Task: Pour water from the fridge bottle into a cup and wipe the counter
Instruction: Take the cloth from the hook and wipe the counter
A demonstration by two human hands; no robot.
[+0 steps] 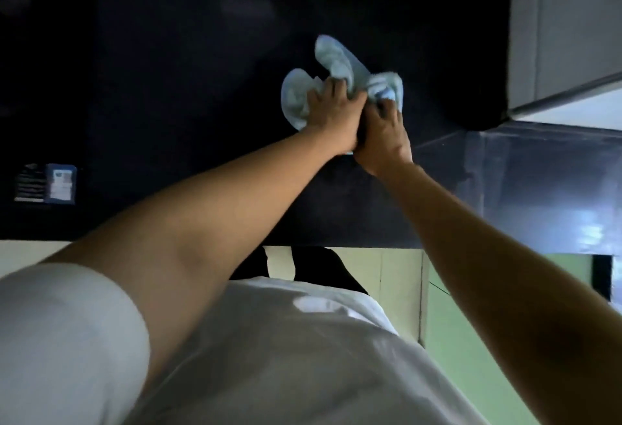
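A crumpled light blue cloth [331, 64] lies bunched on the dark counter [168, 87]. Both my hands press together on it. My left hand [331, 113] grips the cloth's left and middle folds. My right hand [383, 136] clutches its right end, fingers curled into the fabric. No bottle or cup shows in this view.
A small blue and white label or packet [47, 183] sits at the counter's left near its front edge. A grey wall or cabinet [565, 27] rises at the right. A glossy dark panel [538, 188] lies below it. Pale floor shows under the counter edge.
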